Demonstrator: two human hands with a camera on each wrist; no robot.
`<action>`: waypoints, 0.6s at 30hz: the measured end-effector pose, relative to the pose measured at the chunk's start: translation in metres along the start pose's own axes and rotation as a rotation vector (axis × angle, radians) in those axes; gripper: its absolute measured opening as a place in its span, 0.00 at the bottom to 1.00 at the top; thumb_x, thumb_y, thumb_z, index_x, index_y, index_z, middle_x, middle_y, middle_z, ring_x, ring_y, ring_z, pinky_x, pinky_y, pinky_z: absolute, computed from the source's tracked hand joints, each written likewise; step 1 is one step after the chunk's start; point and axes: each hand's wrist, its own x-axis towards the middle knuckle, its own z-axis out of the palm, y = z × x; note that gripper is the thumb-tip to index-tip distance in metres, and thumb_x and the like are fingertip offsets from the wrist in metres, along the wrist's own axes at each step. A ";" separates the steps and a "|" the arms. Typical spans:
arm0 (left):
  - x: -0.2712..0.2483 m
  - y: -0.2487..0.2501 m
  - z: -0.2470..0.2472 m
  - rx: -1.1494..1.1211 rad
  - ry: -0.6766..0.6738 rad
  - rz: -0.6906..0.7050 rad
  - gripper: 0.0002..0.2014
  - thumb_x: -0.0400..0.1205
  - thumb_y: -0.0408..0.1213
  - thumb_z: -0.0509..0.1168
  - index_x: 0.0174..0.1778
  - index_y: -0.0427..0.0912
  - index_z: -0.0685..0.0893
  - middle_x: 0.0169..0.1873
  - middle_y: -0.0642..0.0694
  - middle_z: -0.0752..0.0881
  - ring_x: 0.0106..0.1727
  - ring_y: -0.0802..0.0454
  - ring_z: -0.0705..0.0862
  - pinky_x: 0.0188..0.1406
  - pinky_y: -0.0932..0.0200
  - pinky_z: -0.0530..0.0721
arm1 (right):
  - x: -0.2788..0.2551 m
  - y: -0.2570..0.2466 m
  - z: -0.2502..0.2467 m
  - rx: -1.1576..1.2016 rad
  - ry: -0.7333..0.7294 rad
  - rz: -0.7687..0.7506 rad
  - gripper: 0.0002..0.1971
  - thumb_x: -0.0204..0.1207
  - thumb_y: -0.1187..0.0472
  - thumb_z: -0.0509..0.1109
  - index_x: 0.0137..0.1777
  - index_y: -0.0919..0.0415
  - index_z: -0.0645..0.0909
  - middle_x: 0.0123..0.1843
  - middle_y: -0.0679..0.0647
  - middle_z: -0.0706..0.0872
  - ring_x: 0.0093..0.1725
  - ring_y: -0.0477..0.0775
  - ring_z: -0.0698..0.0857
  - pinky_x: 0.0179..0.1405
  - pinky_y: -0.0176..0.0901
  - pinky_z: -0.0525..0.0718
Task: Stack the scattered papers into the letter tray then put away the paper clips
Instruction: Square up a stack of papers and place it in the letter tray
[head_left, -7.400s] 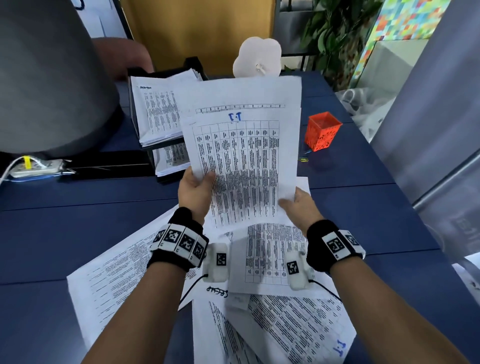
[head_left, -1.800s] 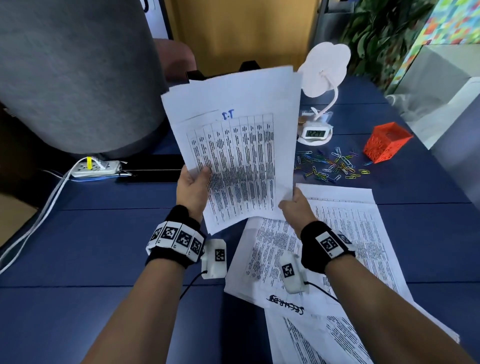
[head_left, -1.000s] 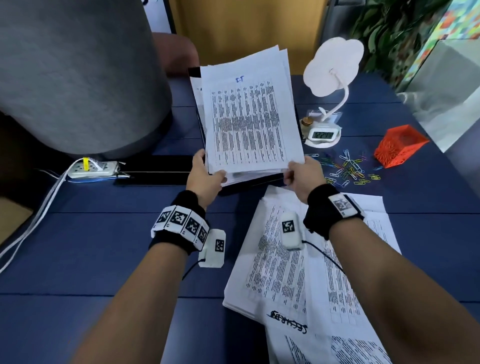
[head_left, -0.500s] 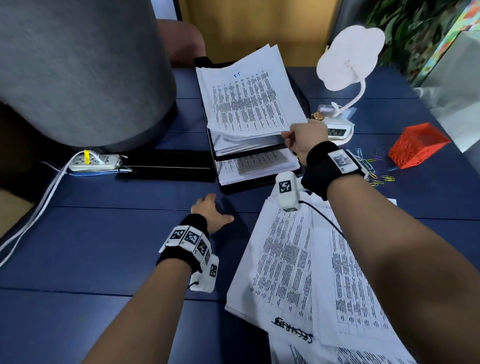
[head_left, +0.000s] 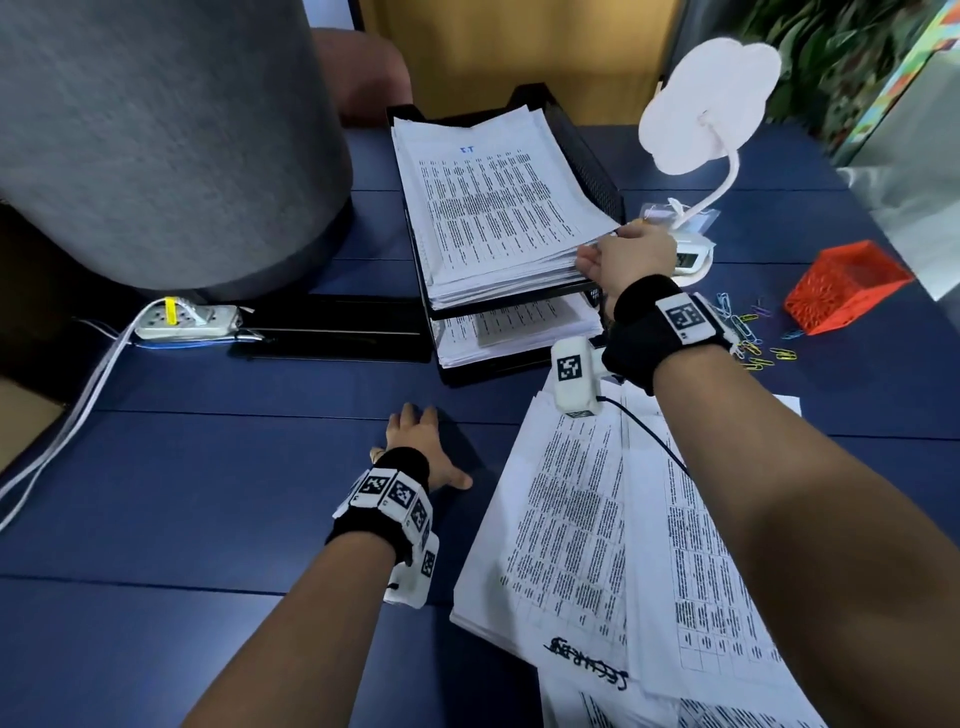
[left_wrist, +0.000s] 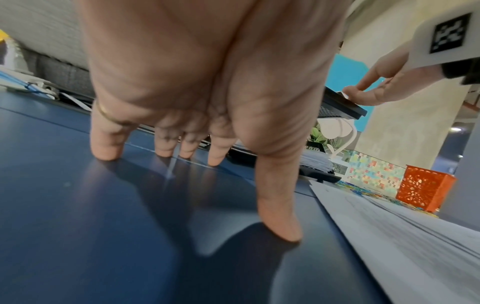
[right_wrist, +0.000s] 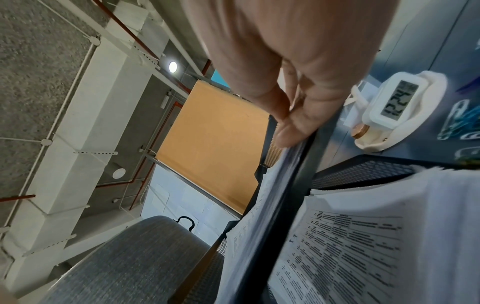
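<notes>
Now – left grip (head_left: 415, 447) spread on table (head_left: 208, 493) | right grip (head_left: 621, 254) (straight fingers) touching tray stack (head_left: 493, 208) | clips (head_left: 753, 338) by lamp (head_left: 696, 244)

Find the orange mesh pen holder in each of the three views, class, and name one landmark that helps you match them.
Head view: orange mesh pen holder at far right on the blue desk.
Left wrist view: at right, behind the loose papers.
Right wrist view: not in it.
Shared landmark: the black letter tray.
</notes>
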 end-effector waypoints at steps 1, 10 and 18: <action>0.000 0.000 0.000 0.000 0.002 0.000 0.58 0.63 0.55 0.80 0.83 0.47 0.52 0.83 0.43 0.47 0.83 0.39 0.47 0.76 0.31 0.62 | -0.003 0.002 -0.005 -0.006 0.014 -0.011 0.13 0.78 0.76 0.57 0.59 0.65 0.70 0.40 0.63 0.81 0.29 0.52 0.86 0.28 0.40 0.86; -0.025 0.026 0.013 -0.072 0.107 0.095 0.34 0.80 0.48 0.66 0.80 0.47 0.61 0.82 0.42 0.55 0.82 0.41 0.57 0.77 0.37 0.62 | -0.023 0.054 -0.098 -0.344 0.099 0.012 0.09 0.69 0.63 0.67 0.50 0.56 0.78 0.42 0.57 0.85 0.37 0.59 0.86 0.44 0.52 0.86; -0.050 0.068 0.034 -0.122 0.119 0.235 0.27 0.81 0.46 0.64 0.76 0.47 0.69 0.78 0.42 0.64 0.78 0.41 0.64 0.76 0.41 0.65 | -0.053 0.084 -0.194 -0.753 0.142 0.131 0.17 0.74 0.66 0.67 0.64 0.66 0.81 0.60 0.63 0.85 0.60 0.64 0.84 0.59 0.48 0.80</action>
